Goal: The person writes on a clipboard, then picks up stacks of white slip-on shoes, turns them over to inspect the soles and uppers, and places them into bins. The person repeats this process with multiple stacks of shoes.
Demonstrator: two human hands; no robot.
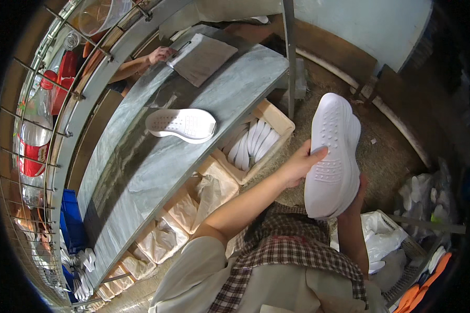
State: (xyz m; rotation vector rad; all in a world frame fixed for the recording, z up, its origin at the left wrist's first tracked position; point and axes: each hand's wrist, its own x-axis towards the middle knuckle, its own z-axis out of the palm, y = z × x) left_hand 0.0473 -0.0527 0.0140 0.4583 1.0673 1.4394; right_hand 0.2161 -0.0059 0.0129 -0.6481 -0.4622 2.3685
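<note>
A stack of white shoe soles (pixel 333 156) is held up in front of the person, gripped between the left hand (pixel 302 163) on one side and the right hand (pixel 353 199) at the other. The soles lie face on face, slightly offset, so that layered, wavy edges show along the right. The uppermost surface is smooth-edged, marked with rows of small round bumps, its long axis running nearly straight away from the person's body.

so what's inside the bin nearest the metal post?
Curved white strips, side by side. Whatever lies beneath them is covered, and the table hides any part of the bin under it.
</note>
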